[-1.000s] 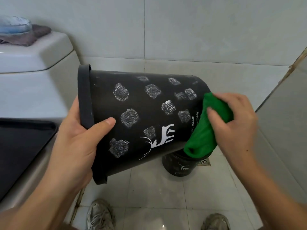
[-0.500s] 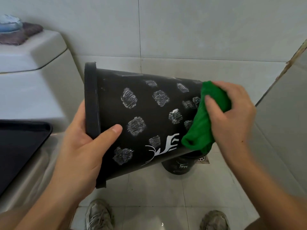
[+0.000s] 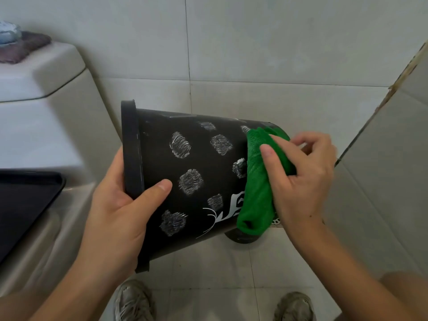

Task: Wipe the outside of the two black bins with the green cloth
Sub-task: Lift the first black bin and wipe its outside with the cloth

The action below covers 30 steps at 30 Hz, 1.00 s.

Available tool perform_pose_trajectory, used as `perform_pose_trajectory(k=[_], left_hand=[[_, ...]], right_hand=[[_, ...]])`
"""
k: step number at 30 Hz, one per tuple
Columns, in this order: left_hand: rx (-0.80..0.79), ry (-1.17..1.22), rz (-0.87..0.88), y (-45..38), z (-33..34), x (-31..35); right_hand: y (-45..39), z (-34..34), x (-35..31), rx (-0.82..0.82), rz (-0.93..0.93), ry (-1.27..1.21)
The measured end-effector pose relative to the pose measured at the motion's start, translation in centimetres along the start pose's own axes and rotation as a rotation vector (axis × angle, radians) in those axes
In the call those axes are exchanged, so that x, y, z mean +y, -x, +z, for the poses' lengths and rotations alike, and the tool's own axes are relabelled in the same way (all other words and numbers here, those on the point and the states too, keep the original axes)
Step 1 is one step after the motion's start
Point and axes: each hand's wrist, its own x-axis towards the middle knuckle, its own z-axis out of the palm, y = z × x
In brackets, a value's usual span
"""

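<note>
- The green cloth (image 3: pixel 257 181) covers the base end of the held black bin (image 3: pixel 196 181) and part of its white deer print.
- A second black bin (image 3: pixel 240 237) on the floor shows only a sliver beneath them.
- The tray (image 3: pixel 27 200) and toilet tank (image 3: pixel 34 89) are cut off at left.
- Both shoes (image 3: pixel 134 302) run past the bottom edge.

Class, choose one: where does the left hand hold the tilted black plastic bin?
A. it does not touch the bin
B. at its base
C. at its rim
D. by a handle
C: the left hand grips the black plastic bin at its thick rim, thumb lying on the patterned side.
</note>
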Motion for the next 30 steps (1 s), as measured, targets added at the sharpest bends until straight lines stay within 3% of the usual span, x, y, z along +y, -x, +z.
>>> perform_pose_trajectory(k=[6, 11, 14, 16, 22, 25, 28, 30], left_hand=[[0.086, -0.023, 0.002, 0.0, 0.1, -0.4], [0.099, -0.054, 0.036, 0.0, 0.3, -0.6], [0.123, -0.007, 0.012, -0.2, 0.4, -0.5], [0.144, 0.024, -0.012, -0.5, 0.3, -0.4], [0.177, 0.02, -0.041, -1.0, -0.8, -0.1], [0.17, 0.018, -0.043, -1.1, -1.0, -0.1], [0.159, 0.023, -0.044, -1.1, -1.1, 0.0], [0.146, 0.026, -0.047, -1.1, -1.2, 0.0]], right_hand=[[0.8, -1.0, -0.9, -0.221, 0.005, 0.028], [1.9, -0.8, -1.9, -0.522, 0.077, 0.171], [1.7, -0.7, -1.3, -0.503, 0.038, 0.148], [0.9, -1.1, -0.9, -0.465, 0.068, -0.02], [-2.9, -3.8, -0.2, -0.251, 0.552, -0.78], [-3.8, -4.6, -0.1, -0.288, 0.69, -1.034], [-3.6, -3.7, 0.8, -0.408, 0.727, -0.9], [-3.5, -3.1, 1.8, -0.397, 0.621, -0.66]])
